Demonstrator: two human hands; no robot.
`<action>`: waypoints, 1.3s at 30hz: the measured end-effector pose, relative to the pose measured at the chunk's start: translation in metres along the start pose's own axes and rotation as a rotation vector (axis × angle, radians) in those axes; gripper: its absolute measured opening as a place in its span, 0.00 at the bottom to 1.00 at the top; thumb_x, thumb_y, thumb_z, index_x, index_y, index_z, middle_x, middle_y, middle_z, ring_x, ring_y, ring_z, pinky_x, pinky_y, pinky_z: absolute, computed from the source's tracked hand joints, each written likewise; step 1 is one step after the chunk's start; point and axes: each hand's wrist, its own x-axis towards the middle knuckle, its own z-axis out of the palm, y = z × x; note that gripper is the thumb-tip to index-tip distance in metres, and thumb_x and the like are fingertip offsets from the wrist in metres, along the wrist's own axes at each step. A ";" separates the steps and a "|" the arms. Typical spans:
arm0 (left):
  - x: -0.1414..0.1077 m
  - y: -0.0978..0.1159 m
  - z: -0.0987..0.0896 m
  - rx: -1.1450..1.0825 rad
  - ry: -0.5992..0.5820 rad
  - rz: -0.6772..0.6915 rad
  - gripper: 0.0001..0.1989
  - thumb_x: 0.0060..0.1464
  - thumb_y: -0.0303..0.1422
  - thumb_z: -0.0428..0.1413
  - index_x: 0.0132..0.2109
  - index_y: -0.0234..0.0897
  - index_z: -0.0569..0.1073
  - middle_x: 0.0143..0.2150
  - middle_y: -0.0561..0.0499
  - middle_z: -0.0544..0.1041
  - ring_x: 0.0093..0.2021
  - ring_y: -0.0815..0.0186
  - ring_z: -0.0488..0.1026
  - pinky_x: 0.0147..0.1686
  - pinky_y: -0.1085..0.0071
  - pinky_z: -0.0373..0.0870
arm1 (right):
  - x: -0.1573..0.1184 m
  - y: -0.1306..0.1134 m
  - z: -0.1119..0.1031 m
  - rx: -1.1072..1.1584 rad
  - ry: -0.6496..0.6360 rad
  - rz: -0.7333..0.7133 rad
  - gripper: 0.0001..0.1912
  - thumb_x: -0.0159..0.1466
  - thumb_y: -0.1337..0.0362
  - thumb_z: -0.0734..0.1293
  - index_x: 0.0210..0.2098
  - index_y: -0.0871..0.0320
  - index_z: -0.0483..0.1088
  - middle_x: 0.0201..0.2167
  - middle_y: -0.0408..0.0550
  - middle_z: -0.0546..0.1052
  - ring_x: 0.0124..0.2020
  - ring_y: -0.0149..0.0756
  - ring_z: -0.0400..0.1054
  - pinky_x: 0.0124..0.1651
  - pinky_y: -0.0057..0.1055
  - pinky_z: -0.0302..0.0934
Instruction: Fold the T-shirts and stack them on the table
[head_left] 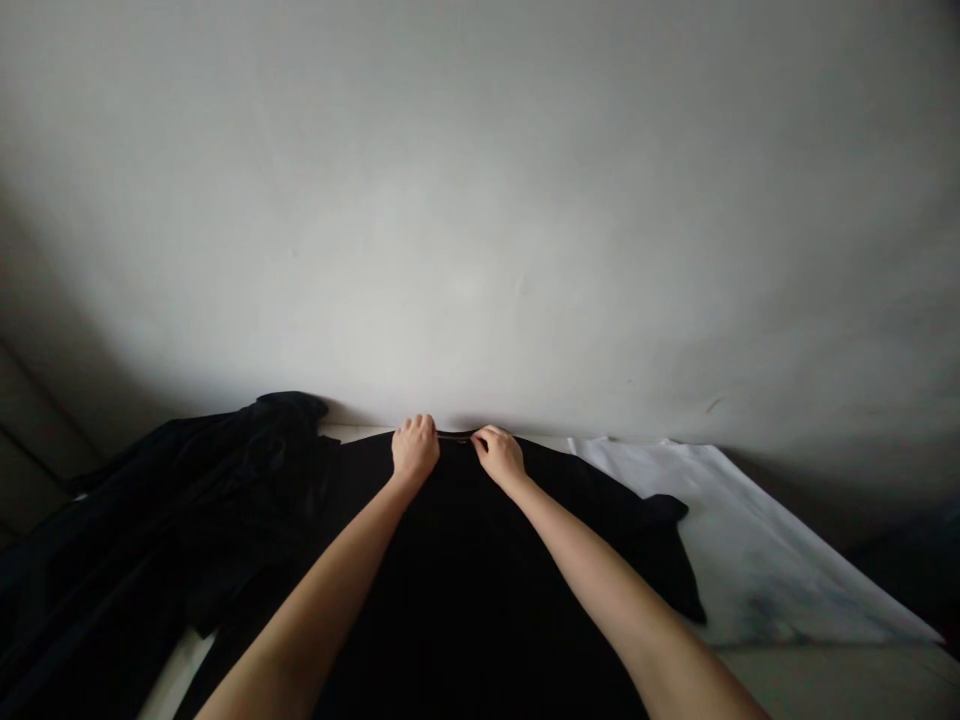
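A black short-sleeved garment (480, 580) lies spread out in the middle, its neckline at the far edge near the wall. My left hand (415, 446) is closed on the neckline, left of the collar opening. On the other side of the opening, my right hand (499, 452) pinches the same neckline between thumb and fingers. Both arms reach forward over the black fabric. One sleeve of the garment extends right, over a white cloth.
Dark crumpled clothes (225, 500) are heaped at the left, touching the black garment. A white garment with a grey print (757, 550) lies flat at the right. A plain pale wall (480, 220) rises directly behind the pale surface (825, 680).
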 end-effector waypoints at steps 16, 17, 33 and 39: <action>-0.048 0.001 -0.009 -0.024 -0.255 0.155 0.29 0.66 0.41 0.39 0.71 0.39 0.51 0.72 0.47 0.52 0.72 0.56 0.47 0.68 0.49 0.47 | -0.024 -0.036 -0.008 -0.176 -0.361 0.002 0.34 0.72 0.51 0.47 0.71 0.67 0.45 0.71 0.58 0.45 0.72 0.45 0.40 0.70 0.47 0.37; -0.058 -0.004 -0.017 -0.019 -0.217 0.138 0.29 0.66 0.40 0.39 0.71 0.37 0.51 0.72 0.46 0.52 0.72 0.56 0.47 0.68 0.49 0.47 | -0.029 -0.044 -0.011 -0.164 -0.303 -0.041 0.34 0.72 0.52 0.48 0.70 0.68 0.46 0.71 0.59 0.46 0.72 0.46 0.40 0.70 0.46 0.38; -0.195 -0.116 -0.081 0.082 -0.197 0.055 0.30 0.65 0.46 0.41 0.69 0.38 0.56 0.72 0.47 0.54 0.72 0.56 0.47 0.69 0.56 0.43 | -0.112 -0.165 -0.003 -0.038 -0.433 -0.308 0.30 0.72 0.49 0.51 0.70 0.49 0.48 0.72 0.48 0.47 0.72 0.43 0.40 0.70 0.48 0.37; -0.236 -0.117 -0.101 0.078 -0.237 0.102 0.28 0.66 0.43 0.42 0.70 0.42 0.56 0.73 0.49 0.52 0.73 0.58 0.43 0.69 0.57 0.39 | -0.113 -0.165 -0.009 -0.046 -0.461 -0.273 0.29 0.72 0.49 0.50 0.70 0.48 0.47 0.72 0.47 0.46 0.72 0.41 0.39 0.70 0.47 0.35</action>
